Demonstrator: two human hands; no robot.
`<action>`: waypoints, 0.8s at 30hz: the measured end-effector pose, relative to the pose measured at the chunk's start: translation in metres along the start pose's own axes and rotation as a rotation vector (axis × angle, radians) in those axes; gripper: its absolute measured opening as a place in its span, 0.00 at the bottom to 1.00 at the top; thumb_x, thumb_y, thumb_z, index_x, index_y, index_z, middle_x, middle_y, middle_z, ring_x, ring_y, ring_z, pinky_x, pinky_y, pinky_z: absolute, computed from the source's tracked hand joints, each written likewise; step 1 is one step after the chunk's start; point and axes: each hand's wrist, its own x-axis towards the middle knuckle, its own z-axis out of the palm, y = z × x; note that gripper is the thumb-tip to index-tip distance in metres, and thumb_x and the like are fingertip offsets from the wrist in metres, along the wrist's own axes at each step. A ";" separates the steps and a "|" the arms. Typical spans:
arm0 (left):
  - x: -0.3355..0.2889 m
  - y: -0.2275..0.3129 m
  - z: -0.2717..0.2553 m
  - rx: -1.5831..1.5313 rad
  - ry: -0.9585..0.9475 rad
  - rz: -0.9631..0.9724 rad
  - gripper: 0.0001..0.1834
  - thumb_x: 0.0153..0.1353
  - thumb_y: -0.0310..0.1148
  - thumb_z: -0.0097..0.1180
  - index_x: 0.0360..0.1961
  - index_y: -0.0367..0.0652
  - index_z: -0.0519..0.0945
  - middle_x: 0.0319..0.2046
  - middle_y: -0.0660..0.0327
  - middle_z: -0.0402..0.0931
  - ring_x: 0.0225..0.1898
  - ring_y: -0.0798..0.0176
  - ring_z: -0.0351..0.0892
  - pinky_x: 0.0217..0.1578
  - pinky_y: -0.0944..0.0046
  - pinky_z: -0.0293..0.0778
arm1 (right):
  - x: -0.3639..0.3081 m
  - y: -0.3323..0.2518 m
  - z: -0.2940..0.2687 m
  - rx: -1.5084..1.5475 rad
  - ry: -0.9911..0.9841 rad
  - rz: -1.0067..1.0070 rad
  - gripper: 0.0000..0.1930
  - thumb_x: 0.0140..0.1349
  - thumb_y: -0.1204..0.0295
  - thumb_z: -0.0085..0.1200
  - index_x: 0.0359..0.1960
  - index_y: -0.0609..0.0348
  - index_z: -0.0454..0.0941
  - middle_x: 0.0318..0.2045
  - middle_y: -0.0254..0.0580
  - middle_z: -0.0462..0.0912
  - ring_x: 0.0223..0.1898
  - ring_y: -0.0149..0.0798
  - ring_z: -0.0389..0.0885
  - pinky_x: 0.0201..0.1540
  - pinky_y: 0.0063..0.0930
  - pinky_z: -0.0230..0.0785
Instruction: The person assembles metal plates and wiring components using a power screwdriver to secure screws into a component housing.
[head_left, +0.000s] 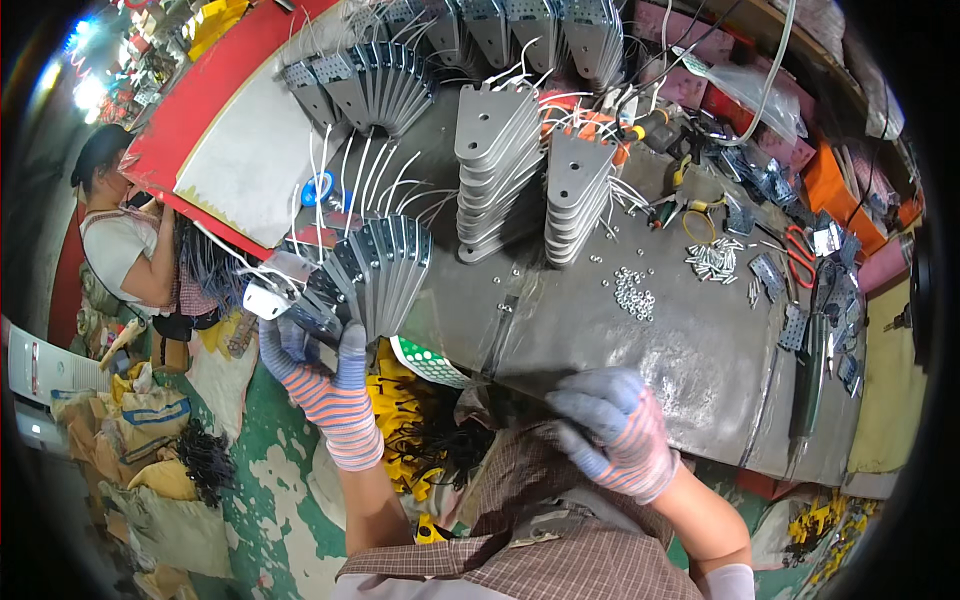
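Observation:
My left hand (325, 385), in a striped knit glove with grey-blue fingertips, closes round a grey metal bracket (318, 312) at the near end of a fanned row. A white piece (265, 302) with wires sits on the end just above my fingers. The other metal brackets (385, 265) of that row stand on edge beside it, white wires rising from them. Over the table's front edge hovers my right hand (620, 430), gloved alike. Its fingers are loosely bent with the thumb apart, and nothing shows in it.
Two stacks of grey metal plates (492, 170) (575, 190) stand mid-table, more fanned brackets (385, 90) behind. Small nuts (633, 293), screws (712, 260), red-handled scissors (800, 255) and a dark tool (808, 390) lie rightward. A person (125, 220) is at far left; yellow parts (395, 400) lie below.

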 end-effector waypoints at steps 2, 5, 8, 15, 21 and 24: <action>-0.001 0.004 0.007 -0.013 -0.014 0.037 0.55 0.47 0.25 0.68 0.71 0.49 0.44 0.59 0.51 0.64 0.56 0.55 0.67 0.58 0.59 0.64 | 0.014 -0.007 0.009 0.110 0.014 -0.040 0.17 0.49 0.74 0.61 0.43 0.57 0.78 0.37 0.40 0.79 0.38 0.44 0.79 0.43 0.36 0.70; -0.001 -0.003 0.019 -0.164 -0.040 -0.050 0.56 0.46 0.21 0.67 0.71 0.47 0.43 0.59 0.51 0.65 0.56 0.56 0.67 0.58 0.59 0.64 | 0.039 -0.009 0.032 0.102 -0.024 -0.057 0.20 0.54 0.70 0.57 0.50 0.60 0.75 0.36 0.45 0.79 0.39 0.45 0.79 0.44 0.36 0.70; -0.002 -0.001 0.019 -0.130 -0.072 -0.097 0.55 0.47 0.17 0.64 0.71 0.47 0.43 0.60 0.51 0.64 0.58 0.57 0.66 0.59 0.58 0.64 | 0.070 -0.009 0.062 0.199 -0.221 0.150 0.32 0.58 0.65 0.54 0.64 0.61 0.60 0.37 0.53 0.80 0.39 0.55 0.79 0.43 0.43 0.71; -0.011 -0.004 0.015 -0.101 -0.112 -0.172 0.50 0.51 0.15 0.60 0.70 0.44 0.44 0.63 0.51 0.59 0.59 0.55 0.65 0.60 0.56 0.64 | 0.108 -0.011 0.095 0.328 -0.423 0.395 0.37 0.59 0.64 0.48 0.66 0.72 0.47 0.35 0.65 0.79 0.39 0.61 0.79 0.45 0.46 0.70; -0.013 -0.043 -0.003 -0.125 -0.175 0.086 0.41 0.57 0.25 0.58 0.68 0.41 0.51 0.61 0.50 0.62 0.57 0.56 0.67 0.58 0.58 0.66 | 0.106 -0.002 0.104 0.446 -0.378 0.543 0.39 0.58 0.64 0.49 0.68 0.66 0.44 0.35 0.66 0.79 0.39 0.61 0.79 0.45 0.45 0.71; -0.018 -0.073 -0.019 -0.529 0.046 -0.215 0.27 0.68 0.43 0.45 0.63 0.38 0.63 0.52 0.55 0.72 0.46 0.68 0.74 0.47 0.64 0.73 | 0.108 0.010 0.118 0.438 -0.368 0.575 0.40 0.58 0.65 0.49 0.69 0.62 0.43 0.39 0.68 0.78 0.41 0.61 0.78 0.46 0.42 0.71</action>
